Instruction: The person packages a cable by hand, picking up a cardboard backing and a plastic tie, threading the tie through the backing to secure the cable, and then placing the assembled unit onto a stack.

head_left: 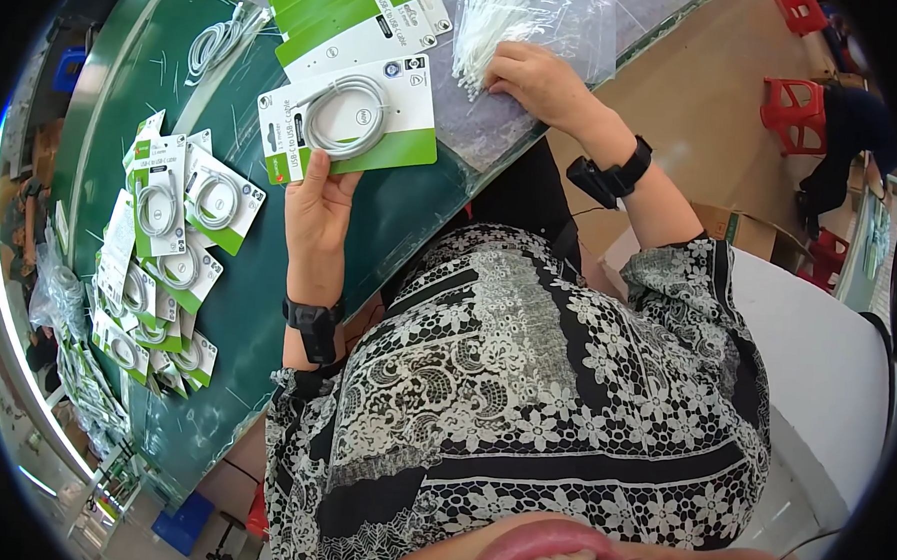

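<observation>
My left hand [319,206] grips the lower edge of a white and green packaging card [416,103], thumb in front. A coiled white cable [312,124] lies against the card's face, the card tilted toward me. My right hand [542,82] is closed in a pinch at the near edge of a heap of thin white cable ties [484,31]. Its fingertips press among the ties, and how many they hold is hidden. The ties spill over a clear plastic bag [588,26]. Just beyond the held card lies a fanned stack of flat packaging cards [323,52].
On the left of the green table [257,302] is a pile of carded cables [169,268]. Loose coiled cables [216,45] lie at the far left. Clear plastic bags [62,298] crowd the left edge. A red stool [796,115] and a person in dark clothes [850,147] are at the right.
</observation>
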`<action>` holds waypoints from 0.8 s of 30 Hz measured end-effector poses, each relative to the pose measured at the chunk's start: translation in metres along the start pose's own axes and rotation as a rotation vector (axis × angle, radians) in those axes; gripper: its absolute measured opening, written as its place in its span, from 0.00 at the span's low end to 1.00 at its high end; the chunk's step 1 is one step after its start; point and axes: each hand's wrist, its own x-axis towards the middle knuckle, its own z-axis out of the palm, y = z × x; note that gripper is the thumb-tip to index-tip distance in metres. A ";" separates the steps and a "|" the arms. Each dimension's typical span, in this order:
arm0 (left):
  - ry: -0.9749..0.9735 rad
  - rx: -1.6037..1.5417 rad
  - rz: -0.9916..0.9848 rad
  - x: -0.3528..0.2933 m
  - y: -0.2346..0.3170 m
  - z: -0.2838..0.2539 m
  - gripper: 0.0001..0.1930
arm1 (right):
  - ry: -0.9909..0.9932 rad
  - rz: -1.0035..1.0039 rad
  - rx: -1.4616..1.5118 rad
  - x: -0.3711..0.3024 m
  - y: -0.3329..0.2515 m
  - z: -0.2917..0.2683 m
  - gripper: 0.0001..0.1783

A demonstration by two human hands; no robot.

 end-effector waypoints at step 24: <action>-0.338 -1.322 -0.408 0.027 -0.011 0.104 0.12 | 0.574 -0.162 0.081 0.057 -0.125 -0.043 0.07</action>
